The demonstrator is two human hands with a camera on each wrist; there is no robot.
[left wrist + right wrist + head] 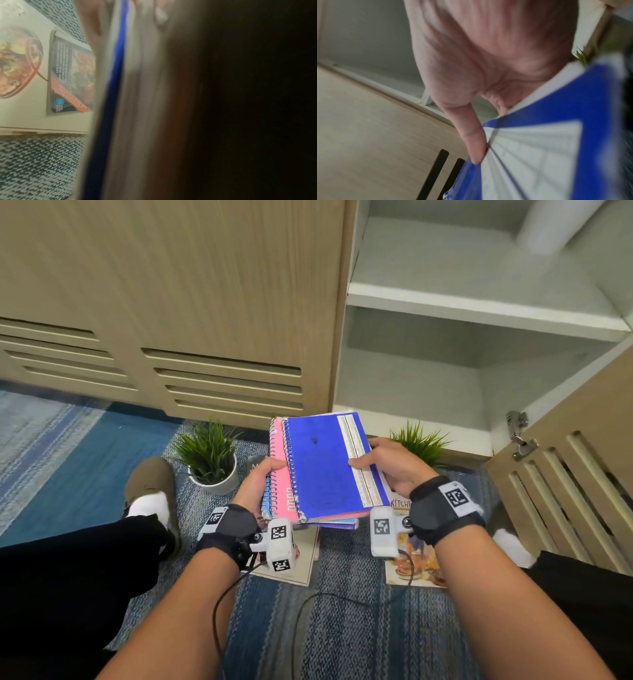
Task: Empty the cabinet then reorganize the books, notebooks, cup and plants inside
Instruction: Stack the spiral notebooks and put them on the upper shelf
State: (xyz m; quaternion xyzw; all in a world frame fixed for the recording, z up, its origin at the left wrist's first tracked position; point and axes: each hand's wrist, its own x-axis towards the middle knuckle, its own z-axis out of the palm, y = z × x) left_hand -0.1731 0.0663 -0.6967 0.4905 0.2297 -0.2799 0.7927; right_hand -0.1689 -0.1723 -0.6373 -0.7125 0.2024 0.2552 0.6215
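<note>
I hold a stack of spiral notebooks above the carpet, a blue one on top and a pink one under it. My left hand grips the spiral side, thumb on top. My right hand grips the opposite edge, thumb pressed on the white strip; the right wrist view shows that blue cover blurred under the thumb. The left wrist view shows the stack's page edges close up. Two potted plants stand on the floor, one at left and one at right. The cabinet stands open, its shelves bare.
Cookbooks lie on the blue carpet under my hands, one at left and one at right, also visible as a cover in the left wrist view. The open louvred door stands at right. My foot rests beside the left plant.
</note>
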